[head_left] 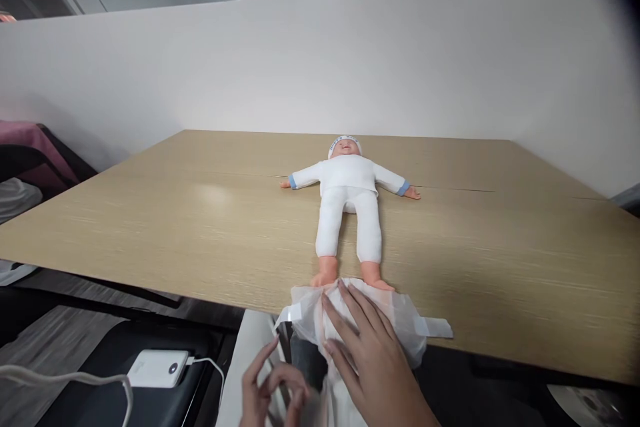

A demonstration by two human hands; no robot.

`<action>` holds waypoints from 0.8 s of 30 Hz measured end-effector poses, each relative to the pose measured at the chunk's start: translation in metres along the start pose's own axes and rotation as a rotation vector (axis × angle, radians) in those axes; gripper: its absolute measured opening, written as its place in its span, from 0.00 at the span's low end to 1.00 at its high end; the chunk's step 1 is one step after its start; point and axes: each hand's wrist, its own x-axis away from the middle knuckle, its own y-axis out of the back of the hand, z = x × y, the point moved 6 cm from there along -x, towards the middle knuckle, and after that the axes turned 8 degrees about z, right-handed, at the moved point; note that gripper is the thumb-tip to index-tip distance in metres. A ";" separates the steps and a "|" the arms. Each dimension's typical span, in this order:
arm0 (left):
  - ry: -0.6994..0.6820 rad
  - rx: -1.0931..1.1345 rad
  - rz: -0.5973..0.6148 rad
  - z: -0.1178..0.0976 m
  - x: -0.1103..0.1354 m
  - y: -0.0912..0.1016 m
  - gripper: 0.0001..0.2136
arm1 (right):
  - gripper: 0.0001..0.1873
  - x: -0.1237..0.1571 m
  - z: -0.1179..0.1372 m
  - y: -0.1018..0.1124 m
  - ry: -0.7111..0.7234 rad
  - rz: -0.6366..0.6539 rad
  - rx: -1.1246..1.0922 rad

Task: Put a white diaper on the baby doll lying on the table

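Note:
A white disposable diaper (pixel 407 320) lies unfolded over the table's near edge, its lower part hanging down. My right hand (pixel 367 347) rests on its middle with the fingers stretched out. A fastening tab (pixel 439 327) sticks out on the right, and another tab (pixel 295 312) is on the left. Just below the left tab is my left hand (pixel 273 383), index finger extended and the other fingers bent, with nothing visible in it. Beyond the diaper a baby doll (pixel 347 177) in white clothes and a cap lies on its back, arms spread, feet at the diaper's top edge.
The wooden table (pixel 200 233) reaches back to a white partition (pixel 300 67). On a black chair (pixel 165 340) at lower left lies a white power bank (pixel 159 368) with a cable. Pink and grey cloth (pixel 35 153) is at far left.

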 end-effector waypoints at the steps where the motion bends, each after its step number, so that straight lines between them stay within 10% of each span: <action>1: -0.111 -0.093 -0.002 -0.015 -0.009 0.015 0.30 | 0.33 -0.001 0.000 0.001 -0.002 -0.001 -0.003; 6: -0.386 -0.647 0.321 -0.076 -0.098 0.045 0.24 | 0.31 -0.004 -0.003 0.005 0.004 0.009 -0.015; 12: -0.620 -1.099 0.674 -0.092 -0.211 -0.017 0.44 | 0.27 -0.006 -0.007 0.010 0.009 0.081 -0.092; 18: -0.833 -1.272 0.959 -0.077 -0.232 -0.063 0.59 | 0.31 -0.004 -0.015 0.011 -0.011 0.100 -0.126; 24: -0.942 -1.098 0.979 -0.086 -0.233 -0.069 0.35 | 0.30 -0.004 -0.015 0.009 0.071 0.160 -0.053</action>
